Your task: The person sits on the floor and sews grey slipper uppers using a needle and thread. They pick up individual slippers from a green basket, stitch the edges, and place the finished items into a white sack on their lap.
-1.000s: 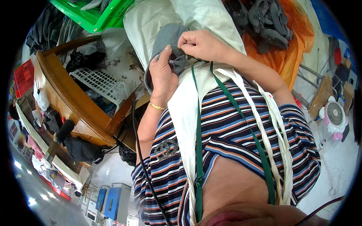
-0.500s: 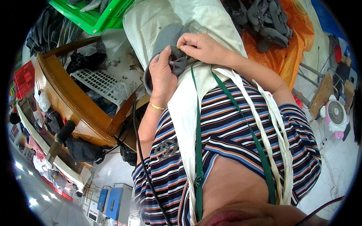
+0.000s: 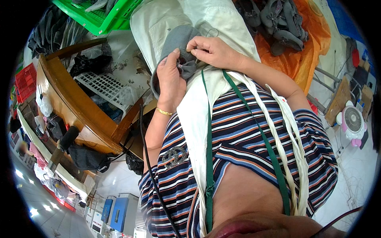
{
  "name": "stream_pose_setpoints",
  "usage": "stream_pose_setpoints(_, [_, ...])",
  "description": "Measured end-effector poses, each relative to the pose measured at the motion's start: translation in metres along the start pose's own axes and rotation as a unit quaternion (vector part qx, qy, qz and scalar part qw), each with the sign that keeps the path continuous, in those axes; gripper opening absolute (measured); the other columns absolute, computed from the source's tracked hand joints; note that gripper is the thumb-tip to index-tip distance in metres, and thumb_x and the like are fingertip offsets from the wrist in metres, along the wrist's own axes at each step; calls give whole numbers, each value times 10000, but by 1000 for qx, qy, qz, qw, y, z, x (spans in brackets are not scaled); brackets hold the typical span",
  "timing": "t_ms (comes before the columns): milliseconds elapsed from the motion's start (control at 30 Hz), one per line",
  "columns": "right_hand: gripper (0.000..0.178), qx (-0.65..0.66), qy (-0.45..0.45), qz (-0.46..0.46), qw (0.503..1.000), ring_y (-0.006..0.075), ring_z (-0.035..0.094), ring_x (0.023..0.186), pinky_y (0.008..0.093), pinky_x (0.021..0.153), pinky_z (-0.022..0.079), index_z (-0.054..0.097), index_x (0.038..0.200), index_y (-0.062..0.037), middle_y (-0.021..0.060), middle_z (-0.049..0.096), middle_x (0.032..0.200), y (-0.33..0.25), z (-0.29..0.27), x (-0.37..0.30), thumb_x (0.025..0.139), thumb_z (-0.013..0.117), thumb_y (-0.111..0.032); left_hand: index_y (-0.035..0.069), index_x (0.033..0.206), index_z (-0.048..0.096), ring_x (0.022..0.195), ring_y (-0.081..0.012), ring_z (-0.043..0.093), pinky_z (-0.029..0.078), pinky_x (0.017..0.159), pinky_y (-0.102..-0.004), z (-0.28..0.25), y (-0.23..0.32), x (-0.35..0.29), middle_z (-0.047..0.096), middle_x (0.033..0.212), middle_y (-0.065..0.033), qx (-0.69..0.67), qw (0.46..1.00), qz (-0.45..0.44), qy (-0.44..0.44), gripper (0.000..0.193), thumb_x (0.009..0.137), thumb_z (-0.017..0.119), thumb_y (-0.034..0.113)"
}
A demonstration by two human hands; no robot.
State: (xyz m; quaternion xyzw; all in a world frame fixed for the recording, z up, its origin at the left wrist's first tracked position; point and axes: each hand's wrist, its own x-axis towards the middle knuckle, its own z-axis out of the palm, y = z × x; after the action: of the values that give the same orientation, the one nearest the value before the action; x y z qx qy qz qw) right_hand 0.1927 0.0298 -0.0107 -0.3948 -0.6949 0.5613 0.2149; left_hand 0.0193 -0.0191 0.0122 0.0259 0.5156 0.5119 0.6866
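A grey fabric shoe (image 3: 177, 39) lies over my lap on the white apron (image 3: 152, 23), its sole side up toward the far end. My left hand (image 3: 170, 77) is closed round its near part, thumb pressed on the edge by the opening. A grey bow (image 3: 187, 69) sits on the shoe between my hands. My right hand (image 3: 216, 50) is closed in a pinch at the shoe's edge, on what looks like a fine needle, mostly hidden by the fingertips. A loop of thin dark thread (image 3: 213, 31) stands above that hand.
Several similar grey shoes (image 3: 283, 23) lie on orange sheeting (image 3: 317, 35) at the far right. A green crate (image 3: 101, 25) is at the far left, above a wooden table (image 3: 75, 101) with a white plastic basket (image 3: 105, 89). A small fan (image 3: 353, 121) stands right.
My right fingertips have shifted very slightly at the shoe's edge, and the thin needle showing between the hands before is now barely visible. My left hand keeps its hold.
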Motion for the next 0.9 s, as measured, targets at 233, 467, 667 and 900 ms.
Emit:
stream_pose_setpoints(233, [144,12,3,-13,1000,74,511,665,228,619,432,595,1074,-41,5,572,739,0,2,-1,942,585,-97,41,888,620,731,-95,581,502,692,-278,-4,-1,2,629,827,-18,6,1000,-3,-6,118,966,574,116])
stream_pose_setpoints(467, [124,-39,56,-47,997,191,585,630,323,597,461,557,1027,-43,95,601,726,0,12,-1,941,579,-130,29,905,625,748,-105,594,508,703,-285,-6,-2,5,645,854,-30,7,1000,-17,-4,116,964,580,117])
stream_pose_setpoints(667, [150,13,50,28,998,182,592,617,334,579,467,496,1023,-29,98,611,722,-11,12,9,978,537,-166,13,910,638,757,-91,587,472,692,-247,-15,-14,12,657,864,-36,41,999,25,-12,125,939,628,134])
stream_pose_setpoints(900, [139,7,-63,149,987,191,600,650,329,611,484,529,1022,-46,86,615,751,-40,-12,22,972,548,-174,-15,969,649,773,-99,596,467,697,-239,-9,-17,6,674,918,-52,78,996,14,-29,149,922,659,126])
